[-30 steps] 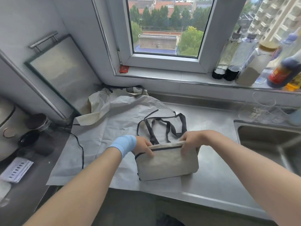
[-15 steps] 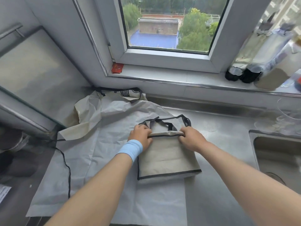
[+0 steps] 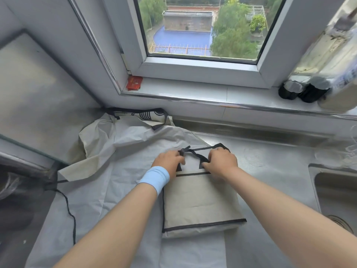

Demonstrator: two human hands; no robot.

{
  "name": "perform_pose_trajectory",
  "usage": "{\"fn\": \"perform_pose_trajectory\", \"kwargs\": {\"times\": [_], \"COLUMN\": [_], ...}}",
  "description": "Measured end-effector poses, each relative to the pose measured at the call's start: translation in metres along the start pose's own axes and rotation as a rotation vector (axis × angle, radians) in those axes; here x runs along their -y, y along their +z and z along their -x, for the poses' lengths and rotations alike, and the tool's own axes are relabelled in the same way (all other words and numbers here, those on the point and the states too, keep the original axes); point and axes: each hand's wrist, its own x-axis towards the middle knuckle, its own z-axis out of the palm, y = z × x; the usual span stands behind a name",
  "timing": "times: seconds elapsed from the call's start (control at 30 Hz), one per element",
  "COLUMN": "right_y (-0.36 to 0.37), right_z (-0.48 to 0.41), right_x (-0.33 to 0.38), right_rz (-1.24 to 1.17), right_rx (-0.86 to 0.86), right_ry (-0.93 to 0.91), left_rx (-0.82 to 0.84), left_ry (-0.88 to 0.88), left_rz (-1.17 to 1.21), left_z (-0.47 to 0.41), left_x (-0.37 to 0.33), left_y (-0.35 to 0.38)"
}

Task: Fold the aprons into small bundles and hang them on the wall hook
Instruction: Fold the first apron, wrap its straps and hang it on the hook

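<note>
A beige apron with black trim lies folded into a flat rectangle (image 3: 201,202) on the steel counter. Its black straps (image 3: 195,152) are bunched at the far edge. My left hand (image 3: 168,161), with a light blue wristband, pinches the straps on the left. My right hand (image 3: 221,161) grips them on the right. Under the folded apron a pale grey apron (image 3: 108,190) lies spread out flat. Another crumpled cream apron (image 3: 96,140) with black trim sits in the back corner. No wall hook is in view.
A sink (image 3: 336,192) is set into the counter at the right. Bottles (image 3: 309,89) stand on the windowsill. A red packet (image 3: 134,83) lies in the sill's left corner. A framed glass board (image 3: 32,97) leans on the left wall. A black cord (image 3: 68,209) crosses the grey apron.
The folded apron was laid flat from its raised edge. Both hands moved from its top edge to the black straps and gathered them. The camera came closer and tilted down.
</note>
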Motion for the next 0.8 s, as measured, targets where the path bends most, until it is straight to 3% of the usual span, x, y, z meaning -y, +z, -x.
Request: {"fn": "perform_pose_trajectory", "kwargs": {"times": [0.1,0.27,0.37,0.43,0.5,0.6,0.7,0.77,0.8], "right_y": [-0.01,-0.049,-0.069,-0.074,-0.073,-0.071,-0.062,-0.052,-0.046], "right_z": [-0.009,-0.025,-0.031,-0.037,-0.044,-0.051,-0.037,-0.022,-0.016], "right_x": [0.012,0.048,0.062,0.067,0.069,0.063,0.052,0.048,0.048], "right_rz": [-0.199,-1.34,-1.594,-1.483,-1.264,-0.908,-0.447,-0.332,-0.255], "right_rx": [0.155,0.306,0.329,0.221,0.006,-0.231,-0.41,-0.475,-0.375], "right_ry": [-0.005,0.176,0.082,0.003,-0.035,-0.056,-0.049,-0.02,0.019], "left_rx": [0.093,0.076,0.148,0.181,0.141,-0.182,-0.587,-0.675,-0.624], "left_ry": [-0.006,-0.152,-0.149,-0.128,-0.172,-0.389,-0.633,-0.718,-0.701], "left_rz": [-0.054,0.212,0.187,0.118,0.256,0.68,0.811,0.782,0.734], "left_z": [-0.006,-0.008,-0.011,-0.014,-0.016,-0.019,-0.011,0.0,0.004], "left_x": [0.007,0.016,0.018,0.02,0.024,0.033,0.038,0.032,0.027], "left_y": [0.0,-0.001,-0.009,-0.011,-0.011,-0.015,-0.02,-0.023,-0.023]}}
